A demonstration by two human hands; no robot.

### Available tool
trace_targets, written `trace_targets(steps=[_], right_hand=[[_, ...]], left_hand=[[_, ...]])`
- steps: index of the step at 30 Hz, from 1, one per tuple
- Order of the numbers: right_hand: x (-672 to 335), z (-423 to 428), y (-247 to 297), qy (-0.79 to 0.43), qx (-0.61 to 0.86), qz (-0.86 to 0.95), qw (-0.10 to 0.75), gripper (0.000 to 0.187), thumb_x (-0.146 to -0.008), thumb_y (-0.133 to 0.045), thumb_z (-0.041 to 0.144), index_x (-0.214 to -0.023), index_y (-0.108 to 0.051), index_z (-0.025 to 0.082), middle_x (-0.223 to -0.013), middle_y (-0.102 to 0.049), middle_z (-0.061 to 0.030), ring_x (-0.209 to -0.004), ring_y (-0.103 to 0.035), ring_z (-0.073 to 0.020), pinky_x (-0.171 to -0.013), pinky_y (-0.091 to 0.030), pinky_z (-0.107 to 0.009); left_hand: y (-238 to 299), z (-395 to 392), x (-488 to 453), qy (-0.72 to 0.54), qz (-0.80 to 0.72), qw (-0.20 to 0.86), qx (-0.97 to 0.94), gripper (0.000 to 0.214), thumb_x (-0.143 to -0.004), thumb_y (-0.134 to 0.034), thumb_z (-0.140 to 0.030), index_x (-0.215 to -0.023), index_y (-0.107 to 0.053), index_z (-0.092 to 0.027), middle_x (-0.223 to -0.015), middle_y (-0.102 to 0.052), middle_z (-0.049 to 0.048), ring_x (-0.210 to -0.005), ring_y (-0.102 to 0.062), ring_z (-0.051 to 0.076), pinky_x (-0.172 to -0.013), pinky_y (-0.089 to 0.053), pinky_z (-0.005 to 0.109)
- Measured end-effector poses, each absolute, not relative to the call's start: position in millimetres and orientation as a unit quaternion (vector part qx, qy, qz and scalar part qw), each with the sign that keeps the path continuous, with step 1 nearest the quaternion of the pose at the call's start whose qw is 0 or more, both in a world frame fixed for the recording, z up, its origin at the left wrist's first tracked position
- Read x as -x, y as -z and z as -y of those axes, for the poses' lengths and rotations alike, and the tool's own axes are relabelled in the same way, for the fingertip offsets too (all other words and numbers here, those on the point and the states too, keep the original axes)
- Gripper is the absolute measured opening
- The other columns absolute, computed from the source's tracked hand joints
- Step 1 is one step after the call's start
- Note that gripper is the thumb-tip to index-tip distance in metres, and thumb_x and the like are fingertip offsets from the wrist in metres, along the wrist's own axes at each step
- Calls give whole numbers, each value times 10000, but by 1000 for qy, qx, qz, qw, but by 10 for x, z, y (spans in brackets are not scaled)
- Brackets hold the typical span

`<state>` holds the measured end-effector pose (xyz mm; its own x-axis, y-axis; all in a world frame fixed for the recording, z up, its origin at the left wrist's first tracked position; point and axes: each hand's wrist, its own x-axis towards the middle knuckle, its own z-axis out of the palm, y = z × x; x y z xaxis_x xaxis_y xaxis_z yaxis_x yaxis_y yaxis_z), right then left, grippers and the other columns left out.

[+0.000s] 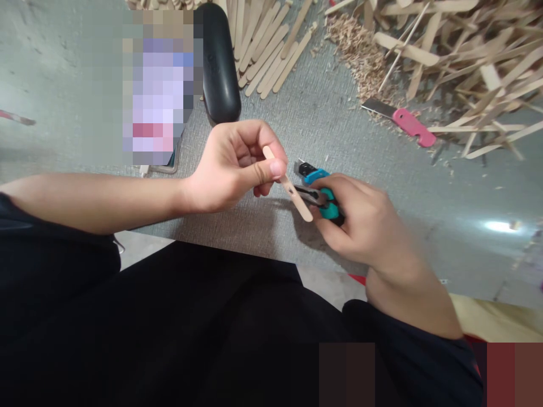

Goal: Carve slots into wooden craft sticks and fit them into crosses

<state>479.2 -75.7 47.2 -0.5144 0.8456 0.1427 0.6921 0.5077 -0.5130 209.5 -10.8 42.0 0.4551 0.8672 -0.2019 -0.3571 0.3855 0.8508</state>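
Between thumb and fingers, my left hand (244,164) pinches a wooden craft stick (302,207) that slants down to the right. A small notch or hole shows near the stick's middle. My right hand (360,217) is wrapped round the teal and black handles of a pair of pliers (318,196). The pliers' jaws reach the stick at the notch; whether they grip it I cannot tell. Just beyond the right hand's fingers, a blue utility knife (311,171) is partly hidden, and I cannot tell if it lies on the table or is held.
On the grey table (424,192), a pink-handled knife (411,125) lies beside wood shavings (360,62). A large heap of craft sticks (479,68) fills the far right. More sticks (271,56) lie beside a black case (220,65). A blurred-out phone-like device (159,102) stands at left.
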Motion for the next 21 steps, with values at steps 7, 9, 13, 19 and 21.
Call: trace_targets(steps=[7, 9, 13, 19, 21], right_hand=[[-4809, 798, -420, -160, 488, 839, 183, 312, -925, -664, 221, -1218, -715, 313, -1010, -869, -66, -834, -834, -342, -703, -642, -488], [-4804, 792, -424, -155, 486, 840, 185, 285, -917, -659, 225, -1186, -709, 307, -964, -852, -59, -775, -804, -320, -670, -612, -468], [-4782, 757, -435, -140, 500, 830, 205, 216, -897, -676, 197, -1084, -698, 304, -806, -760, -9, -662, -718, -255, -608, -514, -405], [-4835, 673, -323, -64, 566, 787, 238, 180, -902, -721, 213, -1064, -700, 289, -779, -714, -13, -678, -685, -259, -625, -462, -403], [-4857, 658, -275, -44, 583, 782, 216, 157, -944, -733, 263, -1091, -684, 286, -863, -754, -44, -751, -715, -286, -672, -493, -422]], left_hand=[[-411, 95, -2109, -392, -366, 771, -343, 496, -809, -1121, -155, -843, -629, -200, -699, -707, -51, -511, -657, 83, -524, -544, 223], [-387, 79, -2118, -377, -349, 788, -339, 438, -879, -1069, -159, -810, -638, -183, -690, -699, -38, -511, -657, 79, -505, -516, 205], [-360, 67, -2122, -305, -299, 843, -328, 411, -1009, -971, -275, -768, -655, -169, -669, -709, 4, -486, -656, 97, -446, -450, 194], [-358, 144, -2090, -344, -353, 776, -393, 416, -923, -1076, -351, -820, -711, -178, -615, -713, -3, -434, -600, 76, -421, -440, 181], [-337, 158, -2086, -371, -376, 745, -407, 403, -971, -1038, -399, -844, -724, -182, -589, -708, -5, -424, -592, 71, -409, -422, 169]])
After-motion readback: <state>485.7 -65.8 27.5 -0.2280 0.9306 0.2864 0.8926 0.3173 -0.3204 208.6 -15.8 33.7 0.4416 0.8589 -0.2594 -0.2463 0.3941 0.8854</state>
